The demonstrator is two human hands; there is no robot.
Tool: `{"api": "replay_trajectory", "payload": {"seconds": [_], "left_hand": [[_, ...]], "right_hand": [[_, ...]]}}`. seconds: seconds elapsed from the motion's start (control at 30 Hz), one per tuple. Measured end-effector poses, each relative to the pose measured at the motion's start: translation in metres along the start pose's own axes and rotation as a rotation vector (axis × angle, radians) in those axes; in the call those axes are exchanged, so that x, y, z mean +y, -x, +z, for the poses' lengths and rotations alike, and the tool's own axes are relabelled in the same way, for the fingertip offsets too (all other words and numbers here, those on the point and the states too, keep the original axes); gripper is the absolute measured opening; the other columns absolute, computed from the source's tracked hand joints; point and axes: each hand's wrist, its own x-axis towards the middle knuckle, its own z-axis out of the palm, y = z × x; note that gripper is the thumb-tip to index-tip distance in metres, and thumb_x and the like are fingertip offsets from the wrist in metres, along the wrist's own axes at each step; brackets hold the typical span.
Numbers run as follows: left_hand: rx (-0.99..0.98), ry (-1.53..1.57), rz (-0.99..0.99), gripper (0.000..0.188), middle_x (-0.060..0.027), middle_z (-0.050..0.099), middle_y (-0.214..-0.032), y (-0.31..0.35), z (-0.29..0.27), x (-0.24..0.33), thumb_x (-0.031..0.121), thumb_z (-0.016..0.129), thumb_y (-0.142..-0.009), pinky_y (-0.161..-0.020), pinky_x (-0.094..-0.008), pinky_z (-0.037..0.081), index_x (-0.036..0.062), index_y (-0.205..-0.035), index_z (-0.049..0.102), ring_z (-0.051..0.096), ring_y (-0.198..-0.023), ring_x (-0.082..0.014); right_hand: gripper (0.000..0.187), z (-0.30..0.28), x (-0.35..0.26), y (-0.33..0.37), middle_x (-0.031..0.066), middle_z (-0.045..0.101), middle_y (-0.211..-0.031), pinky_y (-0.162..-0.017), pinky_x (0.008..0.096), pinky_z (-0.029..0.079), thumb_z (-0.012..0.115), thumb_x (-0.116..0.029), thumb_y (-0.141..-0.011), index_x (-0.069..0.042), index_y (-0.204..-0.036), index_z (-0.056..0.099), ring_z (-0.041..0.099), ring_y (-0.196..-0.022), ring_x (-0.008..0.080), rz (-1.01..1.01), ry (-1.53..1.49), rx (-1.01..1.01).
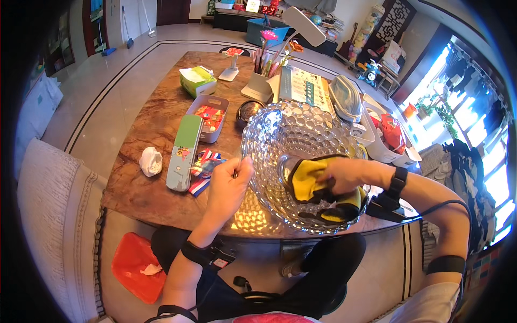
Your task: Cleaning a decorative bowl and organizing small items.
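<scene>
A large clear glass bowl (264,156) with a bubbled wall is tilted over the table's near edge, its open side toward me. My left hand (230,180) pinches its left rim, fingers closed. Inside the bowl, my right hand (344,175) presses a yellow and black cloth (306,180) against the glass; part of the cloth hangs toward the lower right rim. My right fingertips are partly sunk in the cloth. Left of the bowl lie a green and grey pencil case (184,153) and a striped ribbon (203,185).
On the marble-patterned table (142,129) stand a crumpled white tissue (151,161), a tissue pack (197,81), a lilac basket (211,102), a pen holder (258,86) and a desk lamp (304,27). White bins (401,156) stand at right. A red bin (137,269) sits on the floor.
</scene>
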Motion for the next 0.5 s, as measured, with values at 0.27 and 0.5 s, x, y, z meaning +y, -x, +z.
{"api": "replay_trajectory", "payload": {"seconds": [0.27,0.5], "left_hand": [[0.021,0.016,-0.013,0.036,0.0031,0.035,-0.054,0.001,0.007,0.003,0.02,0.05,-0.089,-0.049,-0.0242,0.028,-0.0006,-0.06,0.04,0.031,-0.056,-0.0045],[0.094,0.01,0.009,0.037,0.0027,0.035,-0.054,0.0,0.005,-0.008,0.02,0.051,-0.088,-0.049,-0.0246,0.028,-0.0006,-0.059,0.041,0.03,-0.055,-0.0048]], "right_hand": [[0.038,-0.006,-0.022,-0.034,0.0221,0.056,-0.084,-0.072,0.0382,0.044,0.054,-0.005,-0.057,0.002,-0.094,0.054,0.055,-0.085,0.0373,-0.142,-0.168,0.522],[0.039,0.014,-0.054,0.008,0.0161,0.057,-0.089,-0.076,0.0355,0.043,0.063,-0.018,-0.067,-0.005,-0.103,0.054,0.055,-0.089,0.0295,-0.433,-0.265,0.347]]}}
